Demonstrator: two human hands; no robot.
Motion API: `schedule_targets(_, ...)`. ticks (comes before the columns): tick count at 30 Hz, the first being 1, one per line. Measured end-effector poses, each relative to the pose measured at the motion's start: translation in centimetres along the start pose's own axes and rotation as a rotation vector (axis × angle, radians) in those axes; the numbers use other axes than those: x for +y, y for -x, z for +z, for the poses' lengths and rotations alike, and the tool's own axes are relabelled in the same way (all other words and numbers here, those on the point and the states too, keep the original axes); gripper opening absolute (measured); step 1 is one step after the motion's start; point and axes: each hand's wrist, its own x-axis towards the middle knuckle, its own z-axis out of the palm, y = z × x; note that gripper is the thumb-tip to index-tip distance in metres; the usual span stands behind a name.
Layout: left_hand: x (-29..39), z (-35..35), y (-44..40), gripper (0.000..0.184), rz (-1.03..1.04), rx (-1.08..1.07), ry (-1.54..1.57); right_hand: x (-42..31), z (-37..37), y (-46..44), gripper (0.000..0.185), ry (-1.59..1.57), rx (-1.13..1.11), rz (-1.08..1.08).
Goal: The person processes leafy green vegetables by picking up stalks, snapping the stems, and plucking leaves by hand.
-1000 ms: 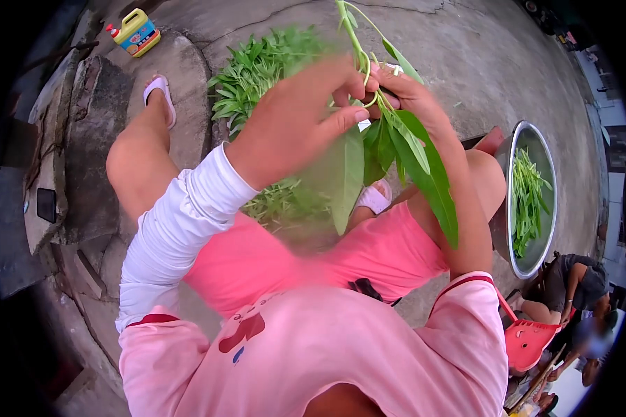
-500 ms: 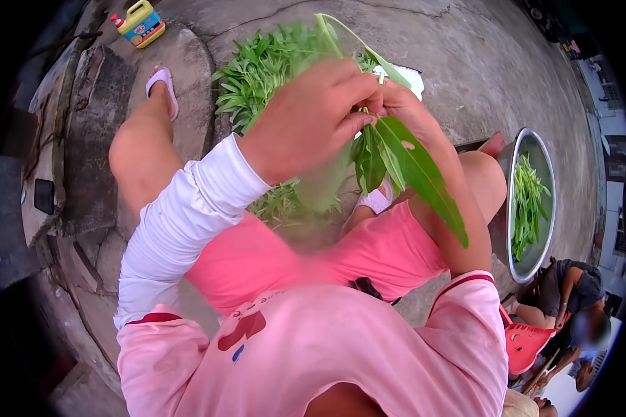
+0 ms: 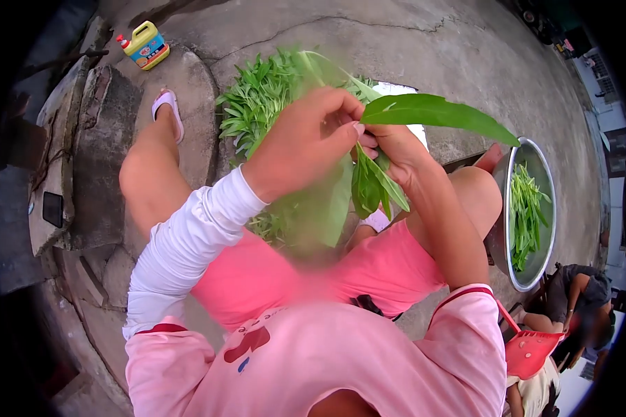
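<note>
My left hand, above a white sleeve, is closed with its thumb and fingers pinching a water spinach stem near the base of a long green leaf. Touching it, my right hand is wrapped round the same stalk of water spinach, whose smaller leaves hang below the fingers. The long leaf points right across the top of my right hand. A pale stem arches up behind my left hand, partly blurred. On the ground beyond lies a pile of water spinach, partly hidden by my hands.
At my right stands a metal basin with picked greens inside. A yellow jug with a red pump is at the far left, a phone on a ledge. Near a red chair, other people sit at lower right.
The long leaf has swung from hanging down to pointing right. Both hands remain together at the stalk, and the view has shifted slightly.
</note>
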Motion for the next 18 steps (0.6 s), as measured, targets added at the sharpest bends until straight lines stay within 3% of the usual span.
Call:
schedule_targets(2,0.1,-0.6,-0.3,0.017,-0.162,-0.040,0.236,-0.1,0.2,0.1,0.008,-0.047,0.069,0.055)
schedule_targets(4,-0.1,-0.8,-0.5,0.018,-0.236,0.016,0.458,-0.8,0.2,0.2,0.018,-0.054,-0.066,0.010)
schedule_targets(6,-0.6,-2.2,-0.8,0.024,-0.353,-0.030,0.475,-1.2,-0.4,0.5,0.034,-0.038,-0.199,-0.090)
schedule_targets(8,-1.0,-2.5,-1.0,0.026,-0.372,-0.028,0.509,-1.6,0.0,0.9,0.036,0.070,-0.122,-0.183)
schedule_targets(12,-0.3,-2.3,-1.0,0.025,-0.242,0.013,0.478,-1.8,0.4,1.5,0.038,0.174,0.039,-0.323)
schedule_targets(15,-0.9,-2.4,-1.5,0.029,-0.034,0.200,0.273,-1.9,0.0,1.6,0.041,0.224,0.093,-0.375)
schedule_targets(18,-1.5,-3.7,-1.5,0.029,-0.040,0.221,0.044,-1.6,-0.2,1.5,0.040,0.242,0.106,-0.401)
